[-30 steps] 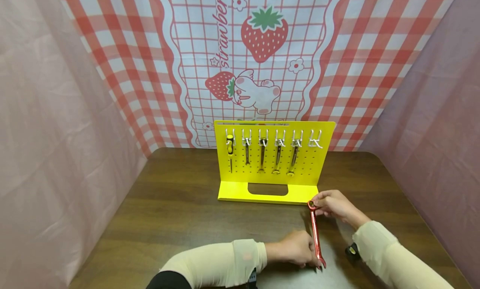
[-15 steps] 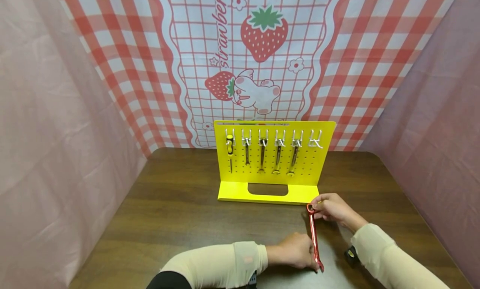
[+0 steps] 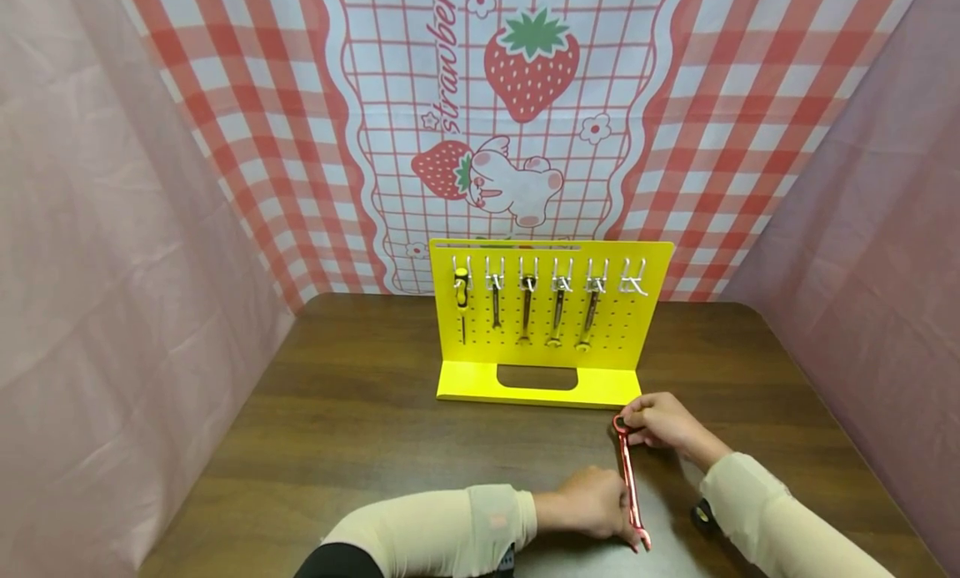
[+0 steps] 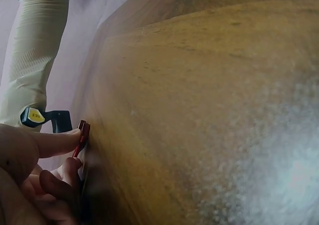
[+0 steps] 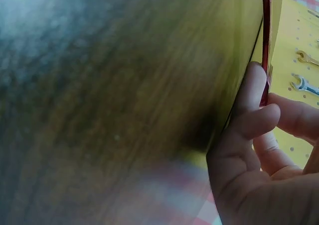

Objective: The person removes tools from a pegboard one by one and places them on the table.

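Note:
A shiny red combination wrench lies lengthwise between my two hands, in front of the yellow pegboard's right corner. My right hand pinches its ring end, the end nearer the board. Near the open-jawed end, my left hand pinches the shaft from the left side. In the left wrist view, thumb and finger meet on the red wrench close to the wooden surface. The right wrist view has the wrench rising from between my right fingertips, its ring end mostly covered by them.
The yellow pegboard stands upright at the back of the wooden table. A yellow-and-black screwdriver and several metal wrenches hang from its hooks. The rightmost hook carries nothing. Checked cloth hangs behind.
Both hands have shifted slightly toward me with the red wrench, the right hand more clearly. Their grips on it look the same.

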